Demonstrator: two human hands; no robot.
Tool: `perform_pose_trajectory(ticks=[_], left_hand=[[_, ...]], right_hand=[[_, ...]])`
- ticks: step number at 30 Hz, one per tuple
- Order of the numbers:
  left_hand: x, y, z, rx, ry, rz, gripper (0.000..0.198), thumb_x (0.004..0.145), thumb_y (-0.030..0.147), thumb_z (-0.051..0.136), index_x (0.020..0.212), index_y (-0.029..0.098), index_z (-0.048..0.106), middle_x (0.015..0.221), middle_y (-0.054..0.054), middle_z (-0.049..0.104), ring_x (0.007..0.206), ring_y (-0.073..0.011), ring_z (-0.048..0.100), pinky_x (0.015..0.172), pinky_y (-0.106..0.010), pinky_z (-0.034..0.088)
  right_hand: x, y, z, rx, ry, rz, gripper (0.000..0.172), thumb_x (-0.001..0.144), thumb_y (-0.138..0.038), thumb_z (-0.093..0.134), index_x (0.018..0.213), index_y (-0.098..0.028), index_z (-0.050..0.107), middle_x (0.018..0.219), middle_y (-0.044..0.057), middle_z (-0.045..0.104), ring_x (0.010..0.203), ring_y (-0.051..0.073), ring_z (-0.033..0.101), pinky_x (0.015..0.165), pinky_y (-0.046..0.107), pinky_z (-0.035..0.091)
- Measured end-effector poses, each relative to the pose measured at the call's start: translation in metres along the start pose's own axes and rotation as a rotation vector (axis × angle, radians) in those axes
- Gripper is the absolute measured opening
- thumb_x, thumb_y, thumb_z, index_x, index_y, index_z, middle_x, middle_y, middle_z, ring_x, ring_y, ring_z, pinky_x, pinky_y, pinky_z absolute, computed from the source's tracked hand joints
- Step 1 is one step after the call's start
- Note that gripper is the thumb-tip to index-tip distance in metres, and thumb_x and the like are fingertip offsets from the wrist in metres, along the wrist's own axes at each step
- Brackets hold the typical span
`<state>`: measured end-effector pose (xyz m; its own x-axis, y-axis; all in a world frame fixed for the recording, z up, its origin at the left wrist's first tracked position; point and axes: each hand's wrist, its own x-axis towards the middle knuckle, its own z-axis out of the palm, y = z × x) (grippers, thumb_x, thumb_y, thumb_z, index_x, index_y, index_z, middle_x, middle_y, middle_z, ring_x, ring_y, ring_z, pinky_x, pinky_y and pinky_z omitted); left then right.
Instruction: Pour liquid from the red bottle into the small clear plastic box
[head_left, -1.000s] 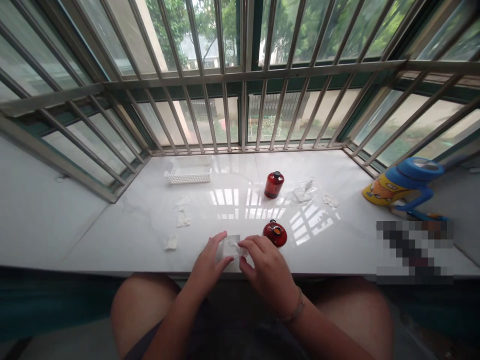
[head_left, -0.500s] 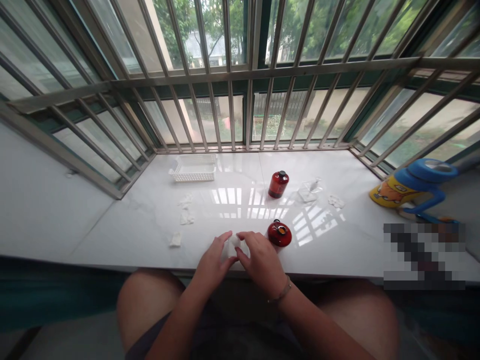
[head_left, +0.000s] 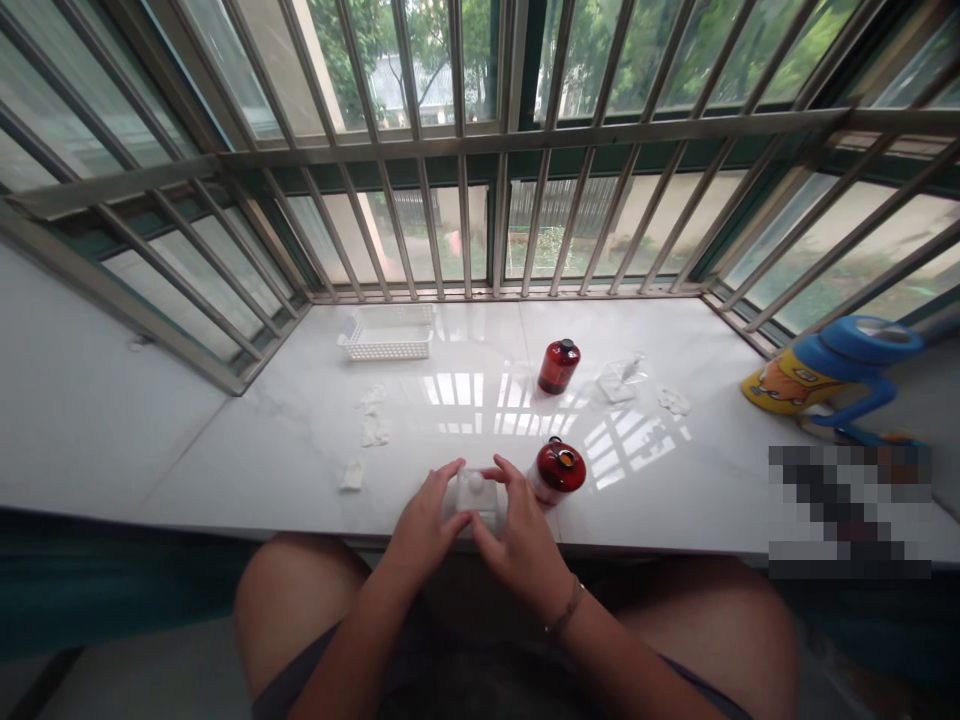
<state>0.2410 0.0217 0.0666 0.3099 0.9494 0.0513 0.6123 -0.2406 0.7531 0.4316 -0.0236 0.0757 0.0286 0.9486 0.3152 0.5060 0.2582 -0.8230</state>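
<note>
Near the front edge of the counter, a small clear squarish container (head_left: 478, 505) with a rounded whitish top stands between my hands. My left hand (head_left: 426, 515) curves around its left side, thumb at the near edge and fingertips at the far corner. My right hand (head_left: 521, 525) cups the other side in the same way, its thumb low and its index finger by the top. Just beyond my right fingers is an uncapped dark red bottle (head_left: 559, 472), its neck showing orange inside. A second red bottle (head_left: 559, 367) with a black cap stands farther back.
A white perforated basket (head_left: 386, 345) sits by the window bars. Crumpled white tissues (head_left: 375, 430) lie to the left, another tissue (head_left: 674, 402) to the right. Beside that is a clear glass-like piece (head_left: 621, 382). A blue and yellow flask (head_left: 825, 370) leans at the far right.
My right fingers have spread from the container's whitish top to its right side, so more of it shows. My left hand stays about where it was.
</note>
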Motion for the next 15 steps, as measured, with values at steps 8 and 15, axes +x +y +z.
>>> perform_pose_trajectory(ticks=[8, 15], left_hand=[[0.0, -0.004, 0.003, 0.054, 0.011, 0.041, 0.071, 0.09, 0.026, 0.079, 0.155, 0.031, 0.05, 0.157, -0.007, 0.063, 0.149, -0.0302, 0.057, 0.132, -0.056, 0.037], [0.002, -0.005, 0.001, 0.046, -0.013, 0.037, 0.07, 0.091, 0.021, 0.075, 0.155, 0.029, 0.049, 0.159, -0.008, 0.061, 0.151, -0.03, 0.056, 0.134, -0.057, 0.034]], right_hand=[[-0.014, -0.007, 0.013, 0.128, 0.016, 0.136, 0.085, 0.094, -0.029, 0.068, 0.164, -0.025, 0.02, 0.161, 0.019, 0.049, 0.153, 0.034, 0.048, 0.125, 0.058, 0.045], [-0.009, 0.0, 0.015, 0.093, 0.127, 0.21, 0.07, 0.089, -0.032, 0.071, 0.149, -0.023, 0.037, 0.132, 0.015, 0.063, 0.128, 0.034, 0.065, 0.115, 0.06, 0.052]])
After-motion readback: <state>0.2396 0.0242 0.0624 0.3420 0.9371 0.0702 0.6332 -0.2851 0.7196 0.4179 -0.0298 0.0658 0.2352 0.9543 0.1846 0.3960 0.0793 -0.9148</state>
